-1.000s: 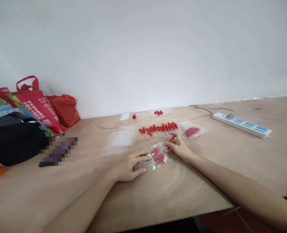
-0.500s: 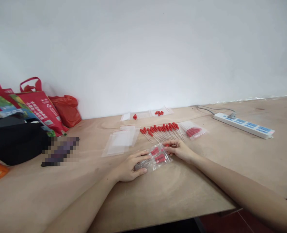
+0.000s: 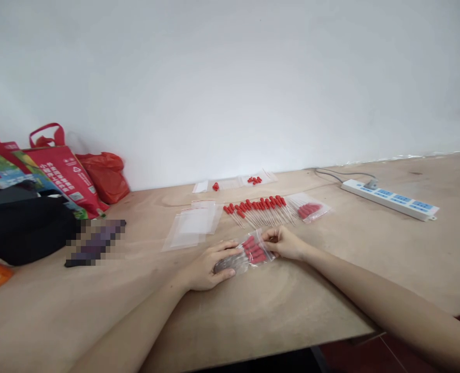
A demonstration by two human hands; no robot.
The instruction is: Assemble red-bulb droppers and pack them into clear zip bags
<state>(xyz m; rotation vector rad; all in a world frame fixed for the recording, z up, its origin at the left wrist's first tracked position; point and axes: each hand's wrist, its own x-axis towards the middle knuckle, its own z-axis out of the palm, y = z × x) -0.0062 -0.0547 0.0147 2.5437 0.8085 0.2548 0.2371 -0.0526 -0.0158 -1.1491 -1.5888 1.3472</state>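
A clear zip bag [image 3: 258, 245] lies on the table in front of me, with several red-bulbed droppers [image 3: 253, 250] side by side inside. My left hand [image 3: 214, 265] holds the bag's left end, thumb and fingers on either side of it. At the bag's right end, by the mouth, my right hand [image 3: 282, 242] is closed with thumb and fingertips pinching the edge. Behind the hands, loose red-bulbed droppers [image 3: 258, 206] lie in a row, bulbs away from me. A filled zip bag [image 3: 308, 208] rests to their right, and flat zip bags [image 3: 191, 228] overlap to their left.
Near the wall lie more bags with droppers [image 3: 255, 180]. A white power strip [image 3: 389, 199] with a grey cable is on the right. Shopping bags [image 3: 65, 173], a red plastic bag [image 3: 104, 177] and a black item [image 3: 28, 228] stand at the left. The table's front edge is close to me.
A red bulb that was at my right fingertips by the bag's mouth now lies with the others inside. The right fingers have shifted onto the bag's edge. My left hand has hardly moved.
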